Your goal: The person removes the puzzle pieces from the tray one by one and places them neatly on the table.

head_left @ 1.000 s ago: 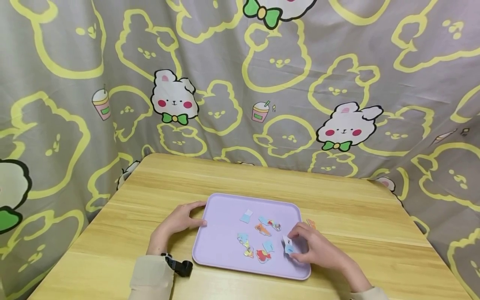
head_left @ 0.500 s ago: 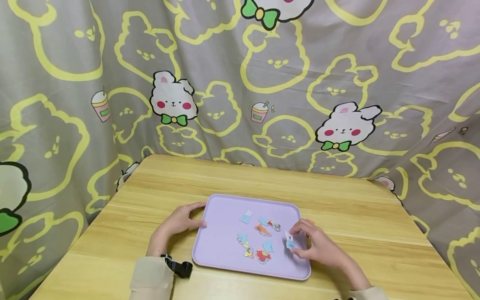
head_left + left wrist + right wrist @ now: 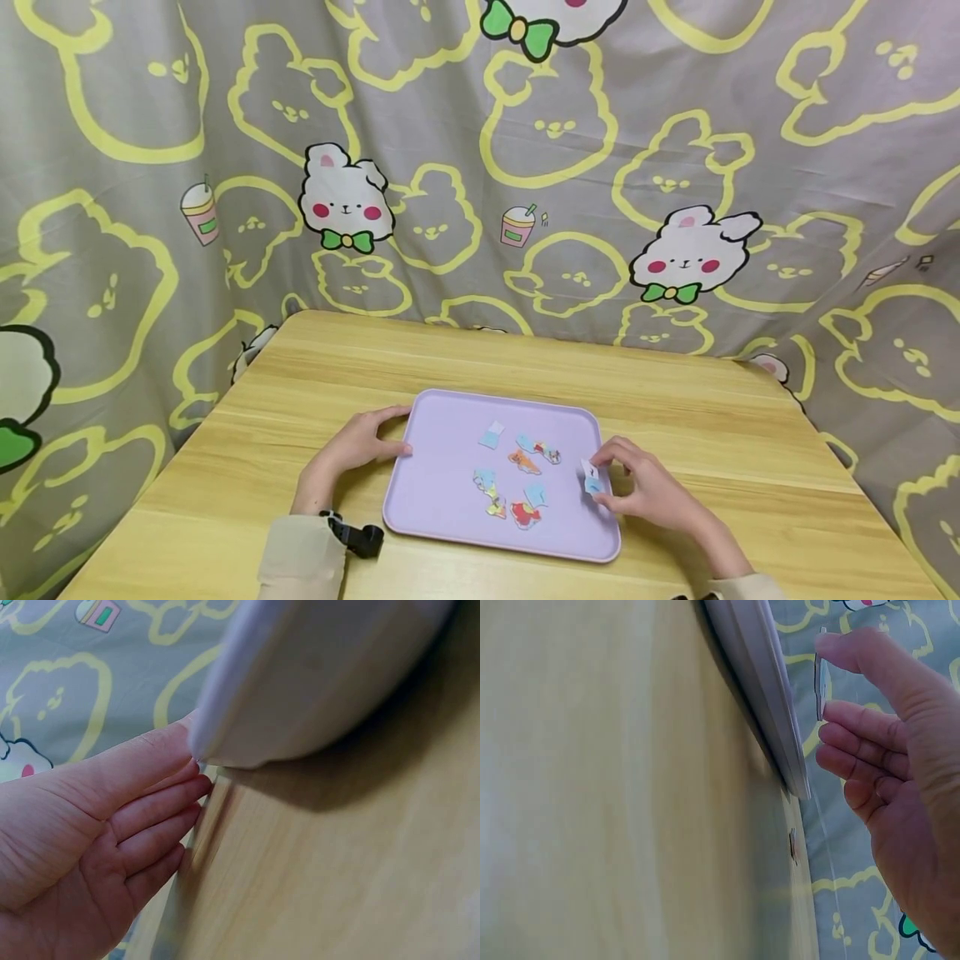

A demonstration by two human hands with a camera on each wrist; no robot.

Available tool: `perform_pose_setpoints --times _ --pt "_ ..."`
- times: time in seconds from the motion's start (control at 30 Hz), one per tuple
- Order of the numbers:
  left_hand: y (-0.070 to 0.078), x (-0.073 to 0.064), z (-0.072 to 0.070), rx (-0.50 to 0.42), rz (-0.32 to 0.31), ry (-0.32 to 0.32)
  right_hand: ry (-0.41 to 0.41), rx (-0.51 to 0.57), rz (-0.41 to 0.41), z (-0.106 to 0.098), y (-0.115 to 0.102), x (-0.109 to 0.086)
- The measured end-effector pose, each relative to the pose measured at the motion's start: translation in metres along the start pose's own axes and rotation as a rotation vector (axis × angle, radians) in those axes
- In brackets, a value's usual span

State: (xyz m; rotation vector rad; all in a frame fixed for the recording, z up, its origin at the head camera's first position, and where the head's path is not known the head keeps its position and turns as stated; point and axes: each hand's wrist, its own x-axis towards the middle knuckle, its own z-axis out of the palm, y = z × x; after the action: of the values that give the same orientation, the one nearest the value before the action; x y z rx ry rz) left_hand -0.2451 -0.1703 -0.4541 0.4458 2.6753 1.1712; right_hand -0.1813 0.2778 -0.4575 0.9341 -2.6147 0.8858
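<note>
A lilac tray (image 3: 435, 500) lies on the table with several flat, irregular puzzle pieces in it. In the head view my left hand (image 3: 360, 442) is at the tray's left edge; the left wrist view shows its thumb touching the rim and its fingers fairly straight. Over the tray's right side, my right hand (image 3: 652, 483) pinches a white and light-blue puzzle piece (image 3: 592, 478) between thumb and fingertips, held up and tilted. The right wrist view shows that piece (image 3: 820, 679) edge-on, apart from the tray.
In the tray lie a white-and-blue piece (image 3: 492, 434), an orange piece (image 3: 524, 461), a red piece (image 3: 525, 514) and others. Another small piece (image 3: 793, 846) lies on the table beyond the tray, hidden in the head view. A patterned curtain (image 3: 450, 167) hangs behind the wooden table (image 3: 675, 400).
My right hand has moved a little to the right with the pinched puzzle piece, and now covers the orange piece beside the tray. My left hand has stayed at the tray's edge.
</note>
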Motion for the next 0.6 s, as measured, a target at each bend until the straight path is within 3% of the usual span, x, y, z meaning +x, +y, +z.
perform_pose_setpoints --times 0.27,0.6 --pt "0.001 -0.001 -0.001 -0.002 -0.003 0.0 0.022 -0.015 -0.002 -0.006 0.012 -0.002" --pt "0.001 -0.002 0.0 -0.01 -0.005 0.003 0.012 -0.057 0.06 -0.018 0.029 -0.007"
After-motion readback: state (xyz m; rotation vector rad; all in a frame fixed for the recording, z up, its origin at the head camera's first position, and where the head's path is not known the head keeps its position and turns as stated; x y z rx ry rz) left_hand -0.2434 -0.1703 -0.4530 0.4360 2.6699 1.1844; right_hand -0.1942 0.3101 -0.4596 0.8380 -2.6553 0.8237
